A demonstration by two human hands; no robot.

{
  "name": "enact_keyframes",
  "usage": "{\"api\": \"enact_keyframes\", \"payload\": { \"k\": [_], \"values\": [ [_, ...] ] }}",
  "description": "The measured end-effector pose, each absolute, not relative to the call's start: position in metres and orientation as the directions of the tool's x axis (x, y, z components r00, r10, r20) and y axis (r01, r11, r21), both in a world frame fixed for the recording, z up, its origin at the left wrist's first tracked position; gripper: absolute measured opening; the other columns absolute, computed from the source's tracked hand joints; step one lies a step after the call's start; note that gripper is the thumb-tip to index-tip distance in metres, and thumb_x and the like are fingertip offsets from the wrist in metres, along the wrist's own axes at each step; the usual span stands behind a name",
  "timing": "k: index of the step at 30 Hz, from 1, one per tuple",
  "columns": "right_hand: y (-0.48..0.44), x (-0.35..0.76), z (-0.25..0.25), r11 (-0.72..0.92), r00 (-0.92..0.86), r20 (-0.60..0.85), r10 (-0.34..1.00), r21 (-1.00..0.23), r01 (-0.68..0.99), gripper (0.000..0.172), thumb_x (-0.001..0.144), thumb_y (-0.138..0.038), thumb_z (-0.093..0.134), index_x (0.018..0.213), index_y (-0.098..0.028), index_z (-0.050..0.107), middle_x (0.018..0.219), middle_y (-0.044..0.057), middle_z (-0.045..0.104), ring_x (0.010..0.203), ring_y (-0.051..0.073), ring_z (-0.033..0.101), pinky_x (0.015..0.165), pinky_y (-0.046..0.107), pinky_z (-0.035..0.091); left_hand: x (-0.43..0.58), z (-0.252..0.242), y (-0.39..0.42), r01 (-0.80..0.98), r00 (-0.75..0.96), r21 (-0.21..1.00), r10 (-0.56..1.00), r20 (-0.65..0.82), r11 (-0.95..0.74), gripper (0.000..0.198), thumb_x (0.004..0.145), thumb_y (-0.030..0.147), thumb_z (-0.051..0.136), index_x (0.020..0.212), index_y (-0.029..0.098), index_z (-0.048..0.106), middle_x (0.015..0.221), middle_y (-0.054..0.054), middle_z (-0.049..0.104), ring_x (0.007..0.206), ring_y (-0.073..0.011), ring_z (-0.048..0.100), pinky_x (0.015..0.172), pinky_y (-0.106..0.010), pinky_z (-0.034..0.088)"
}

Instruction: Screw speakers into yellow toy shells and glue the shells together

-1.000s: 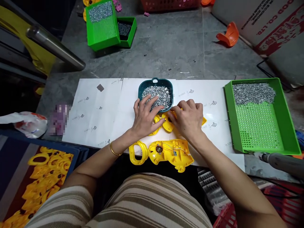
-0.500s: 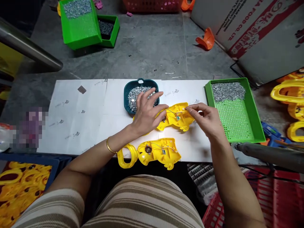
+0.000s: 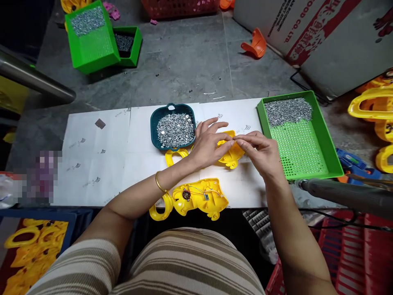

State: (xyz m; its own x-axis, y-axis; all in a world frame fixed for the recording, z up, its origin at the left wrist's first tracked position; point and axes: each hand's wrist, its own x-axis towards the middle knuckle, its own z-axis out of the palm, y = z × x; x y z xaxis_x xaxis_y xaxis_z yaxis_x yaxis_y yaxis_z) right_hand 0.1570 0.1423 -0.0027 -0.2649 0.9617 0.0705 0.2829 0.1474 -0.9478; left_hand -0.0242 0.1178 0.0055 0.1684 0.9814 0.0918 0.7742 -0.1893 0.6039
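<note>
Two yellow plastic toy shells lie on white paper sheets [image 3: 101, 164]. The far shell [image 3: 231, 153] is under both hands, just right of a dark teal bowl [image 3: 155, 123] full of small silver screws. My left hand [image 3: 208, 143] rests on this shell, upper fingers stretched out, thumb and forefinger meeting my right hand's fingertips. My right hand [image 3: 259, 151] pinches something too small to make out over the shell's middle. The near shell [image 3: 196, 198] lies open side up, showing a round speaker, a small board and thin wires.
A green perforated tray [image 3: 307, 164] holding screws at its far end sits at the right. A power screwdriver [image 3: 344, 194] lies at the right edge. Green boxes [image 3: 92, 45] stand on the floor beyond, an orange part [image 3: 254, 45] too. More yellow shells [image 3: 27, 250] fill a bin at lower left.
My left hand left the screw bowl and moved right onto the far shell. My right hand closed in to meet it. The view drifted right.
</note>
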Motion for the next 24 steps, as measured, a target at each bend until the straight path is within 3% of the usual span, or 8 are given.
{"api": "enact_keyframes", "payload": {
  "k": [5, 8, 13, 24],
  "values": [
    [0.136, 0.167, -0.007, 0.172, -0.137, 0.130, 0.982, -0.917, 0.360, 0.031, 0.087, -0.048, 0.060, 0.103, -0.025, 0.075, 0.104, 0.008, 0.069, 0.087, 0.018, 0.063, 0.067, 0.031, 0.050, -0.022, 0.006, 0.117, 0.761, 0.174, 0.624, 0.982, 0.067, -0.177, 0.016, 0.094, 0.032, 0.056, 0.089, 0.025, 0.070, 0.141, -0.001, 0.052, 0.140, -0.0255, 0.033, 0.117, -0.051, 0.024],
    [0.130, 0.172, -0.014, 0.017, -0.066, -0.007, 0.998, -0.932, 0.362, 0.045, 0.091, -0.054, 0.051, 0.117, -0.022, 0.068, 0.108, 0.010, 0.070, 0.070, 0.014, 0.062, 0.061, 0.031, 0.051, -0.018, 0.007, 0.116, 0.784, 0.179, 0.600, 0.984, 0.026, -0.158, 0.016, 0.094, 0.030, 0.054, 0.091, 0.023, 0.068, 0.143, -0.003, 0.050, 0.141, -0.0257, 0.031, 0.118, -0.052, 0.021],
    [0.121, 0.168, -0.026, -0.161, -0.186, -0.224, 0.956, -0.938, 0.306, 0.062, 0.088, -0.066, 0.046, 0.126, -0.020, 0.063, 0.111, 0.010, 0.069, 0.048, 0.008, 0.053, 0.042, 0.025, 0.045, -0.011, 0.007, 0.114, 0.819, 0.184, 0.556, 0.983, -0.018, -0.143, 0.021, 0.096, 0.034, 0.049, 0.093, 0.023, 0.066, 0.146, -0.002, 0.047, 0.142, -0.0265, 0.029, 0.118, -0.056, 0.018],
    [0.115, 0.162, -0.036, -0.181, -0.250, -0.226, 0.941, -0.965, 0.190, 0.062, 0.088, -0.065, 0.048, 0.128, -0.020, 0.062, 0.113, 0.010, 0.063, 0.055, 0.008, 0.059, 0.044, 0.024, 0.052, -0.007, 0.002, 0.111, 0.823, 0.158, 0.556, 0.987, -0.030, -0.115, 0.022, 0.095, 0.035, 0.051, 0.089, 0.023, 0.067, 0.144, -0.001, 0.050, 0.141, -0.0259, 0.031, 0.116, -0.056, 0.021]
  ]
}}
